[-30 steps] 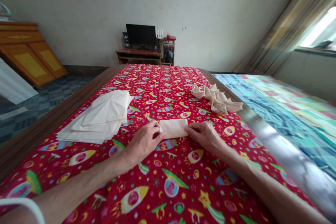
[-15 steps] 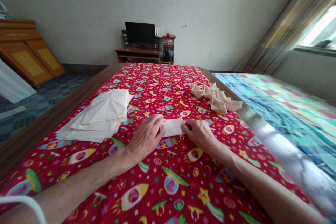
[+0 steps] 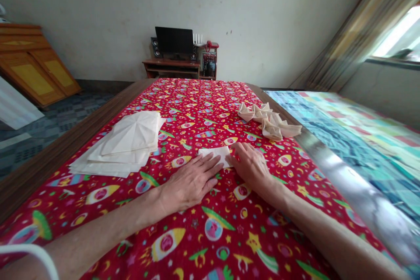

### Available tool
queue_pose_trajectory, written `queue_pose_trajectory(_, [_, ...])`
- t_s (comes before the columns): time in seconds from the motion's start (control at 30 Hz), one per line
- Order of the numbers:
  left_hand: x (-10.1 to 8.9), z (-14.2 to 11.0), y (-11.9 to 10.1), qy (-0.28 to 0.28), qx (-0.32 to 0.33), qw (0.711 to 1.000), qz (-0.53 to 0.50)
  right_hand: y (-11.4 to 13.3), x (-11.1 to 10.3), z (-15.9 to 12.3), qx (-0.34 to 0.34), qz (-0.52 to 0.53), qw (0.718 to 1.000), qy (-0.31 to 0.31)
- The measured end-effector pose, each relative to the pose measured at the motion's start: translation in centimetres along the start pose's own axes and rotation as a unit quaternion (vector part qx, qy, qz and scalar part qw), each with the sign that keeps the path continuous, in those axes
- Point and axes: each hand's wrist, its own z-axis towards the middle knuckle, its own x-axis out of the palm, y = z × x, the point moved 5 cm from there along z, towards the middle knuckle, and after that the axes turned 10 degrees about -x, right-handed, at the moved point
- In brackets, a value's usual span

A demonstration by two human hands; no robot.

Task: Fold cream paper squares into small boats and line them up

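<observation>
A folded piece of white paper (image 3: 216, 152) lies on the red patterned cloth (image 3: 197, 236) in front of me. My left hand (image 3: 193, 179) rests flat across its near left part, fingers stretched out over it. At the paper's right edge is my right hand (image 3: 250, 164), thumb and fingers bent and closed on that edge. Left of my hands lies a stack of creased cream paper sheets (image 3: 123, 144). Several folded paper shapes (image 3: 271, 121) with pointed tips sit grouped at the table's right side.
The table's brown wooden border (image 3: 108, 105) shows on the left. A small desk (image 3: 170, 64) with a monitor (image 3: 173, 40) stands against the far wall. To the right is a bed-like surface with blue checked cloth (image 3: 341, 140). A wooden cabinet (image 3: 36, 70) stands at far left.
My left hand has gone from gripping the paper's left edge to lying flat over its near part. My right hand stays at the right edge, its fingers slightly raised.
</observation>
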Motion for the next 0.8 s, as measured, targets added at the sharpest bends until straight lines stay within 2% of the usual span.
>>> queue_pose_trajectory(0.07, [0.0,0.0,-0.1,0.002,0.001,1.000,0.001,1.6,-0.8,-0.8,-0.084,0.000,0.996,-0.022])
queue_pose_trajectory(0.13, [0.0,0.1,-0.2,-0.002,0.004,1.000,0.003,3.4,-0.8,-1.9,-0.195,0.035,0.980,0.014])
queue_pose_trajectory(0.2, [-0.1,0.1,-0.2,-0.010,0.004,1.000,0.007,4.1,-0.7,-3.0,-0.227,0.048,0.971,0.053])
queue_pose_trajectory(0.3, [-0.4,-0.1,-0.2,-0.018,0.010,1.000,0.014,3.6,0.0,-4.0,-0.218,0.060,0.966,0.127])
queue_pose_trajectory(0.37, [-0.6,-0.5,0.0,-0.009,0.012,1.000,0.022,2.7,0.3,-4.2,-0.212,0.063,0.963,0.156])
queue_pose_trajectory(0.57, [-1.1,-1.7,1.0,0.014,-0.018,0.999,0.041,0.8,0.7,-2.9,-0.194,0.044,0.969,0.150])
queue_pose_trajectory(0.7, [-0.9,-1.1,1.0,0.001,-0.035,0.998,0.054,1.4,1.1,-2.1,-0.174,0.030,0.974,0.140])
queue_pose_trajectory(0.8, [-0.8,-0.5,0.8,-0.009,-0.028,0.998,0.058,2.2,1.2,-2.2,-0.193,0.037,0.970,0.140])
